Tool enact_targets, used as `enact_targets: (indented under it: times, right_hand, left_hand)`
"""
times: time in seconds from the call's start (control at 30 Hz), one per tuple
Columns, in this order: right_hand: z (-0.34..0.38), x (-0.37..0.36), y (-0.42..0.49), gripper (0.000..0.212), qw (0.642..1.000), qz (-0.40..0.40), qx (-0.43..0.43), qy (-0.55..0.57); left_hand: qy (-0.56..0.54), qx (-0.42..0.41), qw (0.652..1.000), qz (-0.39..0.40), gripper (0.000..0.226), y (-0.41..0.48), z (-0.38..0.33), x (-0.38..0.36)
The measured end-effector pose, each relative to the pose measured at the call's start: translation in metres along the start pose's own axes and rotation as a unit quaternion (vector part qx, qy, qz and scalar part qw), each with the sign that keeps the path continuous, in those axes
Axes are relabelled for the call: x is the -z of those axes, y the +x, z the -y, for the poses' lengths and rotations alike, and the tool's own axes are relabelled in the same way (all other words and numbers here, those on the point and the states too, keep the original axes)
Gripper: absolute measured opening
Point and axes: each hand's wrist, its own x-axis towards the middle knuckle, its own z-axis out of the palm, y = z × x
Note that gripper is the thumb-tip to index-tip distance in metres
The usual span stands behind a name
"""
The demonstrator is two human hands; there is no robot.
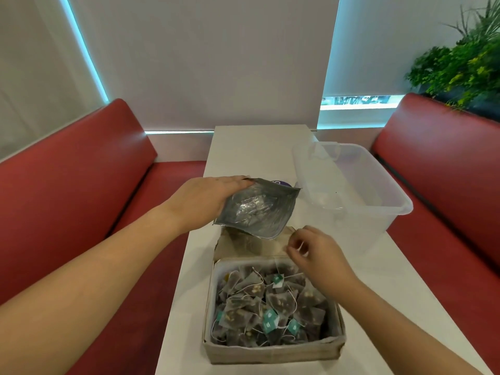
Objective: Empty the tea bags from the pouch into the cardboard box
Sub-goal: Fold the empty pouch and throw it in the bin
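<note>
Head: pouch (259, 209) in left hand (205, 201)

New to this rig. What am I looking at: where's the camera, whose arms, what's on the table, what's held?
No robot: a person works bare-handed. The one picture comes from a wide-angle camera on their head, looking down. On the white table sit a cardboard box full of tea bags and, farther right, a clear plastic tub. The left hand grips a silver pouch, open mouth toward the camera, above the box's far end. The right hand hovers over the box, fingers curled; whether it pinches a string I cannot tell.
</note>
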Motion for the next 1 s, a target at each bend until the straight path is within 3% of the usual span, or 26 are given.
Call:
enact_targets:
  times: [0.13,0.23,0.53,0.63,0.7,0.8,0.87,0.93,1.0]
  right_hand:
    - [-0.012,0.008,0.024,0.028,0.997,-0.049,-0.066,0.004]
    - [-0.008,0.014,0.04,0.052,0.998,-0.06,-0.034,-0.006]
    - [0.028,0.05,0.057,0.016,0.993,-0.098,0.066,-0.008]
    - [0.044,0.065,0.054,0.012,0.993,-0.091,0.071,0.03]
    - [0.054,0.074,0.052,0.013,0.992,-0.1,0.047,0.057]
    - [0.066,0.088,0.048,0.012,0.986,-0.135,0.023,0.091]
    - [0.073,0.099,0.044,0.012,0.981,-0.153,0.013,0.118]
    - [0.079,0.111,0.041,0.01,0.977,-0.154,0.0,0.148]
    - [0.083,0.119,0.037,0.008,0.974,-0.149,-0.009,0.17]
  left_hand:
    - [-0.014,-0.006,0.999,-0.039,0.065,-0.01,-0.003,0.017]
    - [-0.034,0.001,0.998,-0.056,0.065,-0.014,-0.009,0.039]
    - [-0.148,0.039,0.985,-0.073,0.065,-0.03,-0.033,0.132]
    - [-0.177,0.089,0.973,-0.121,0.044,-0.042,-0.037,0.157]
    - [-0.279,0.125,0.931,-0.198,0.029,-0.05,-0.033,0.162]
    - [-0.486,0.196,0.788,-0.323,0.024,-0.068,-0.034,0.153]
    - [-0.56,0.236,0.719,-0.338,0.039,-0.084,-0.04,0.136]
    - [-0.593,0.26,0.711,-0.276,0.057,-0.1,-0.051,0.11]
    - [-0.576,0.275,0.745,-0.192,0.047,-0.109,-0.067,0.085]
